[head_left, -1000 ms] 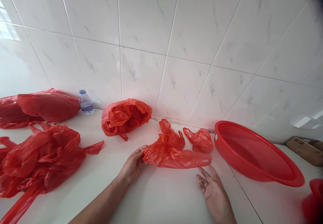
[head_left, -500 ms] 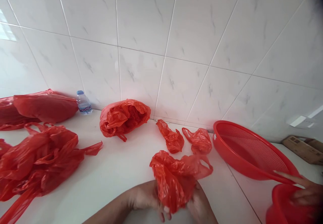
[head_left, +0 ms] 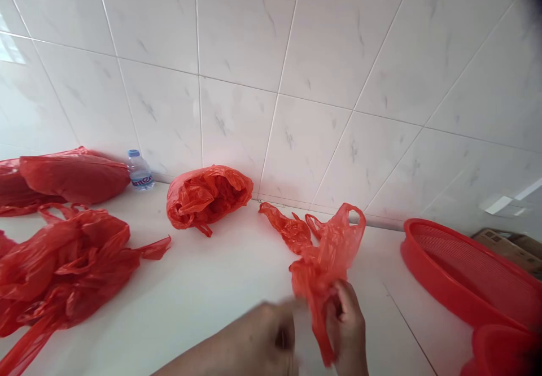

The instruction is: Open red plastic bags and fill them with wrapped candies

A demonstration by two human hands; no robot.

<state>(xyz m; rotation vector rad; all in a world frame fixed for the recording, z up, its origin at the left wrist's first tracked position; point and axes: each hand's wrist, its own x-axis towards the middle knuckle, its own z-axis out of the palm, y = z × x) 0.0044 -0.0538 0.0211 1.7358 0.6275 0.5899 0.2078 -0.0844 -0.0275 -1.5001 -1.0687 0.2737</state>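
Observation:
My right hand [head_left: 349,325] is closed on a crumpled red plastic bag [head_left: 315,288], with its thumb and fingers pinching the lower part. The bag's bottom end hangs below the fingers, and its top overlaps the bags behind. My left hand [head_left: 271,333] is just left of the bag, smeared by motion. Whether its fingers touch the bag I cannot tell. Behind lie a small crumpled red bag [head_left: 288,226] and another red bag with a loop handle [head_left: 345,226], close to the wall.
At left is a heap of red bags [head_left: 80,269], with filled red bags [head_left: 74,178] behind. A water bottle [head_left: 139,170] and a stuffed red bag [head_left: 209,198] stand along the tiled wall. Rightward are a red mesh basket [head_left: 444,288], a red container [head_left: 506,350] and cardboard [head_left: 508,249].
My hands have shifted: the right now pinches the bag alone, and the left has drawn apart from it. The mesh basket has slid right; another person's hand there has left view.

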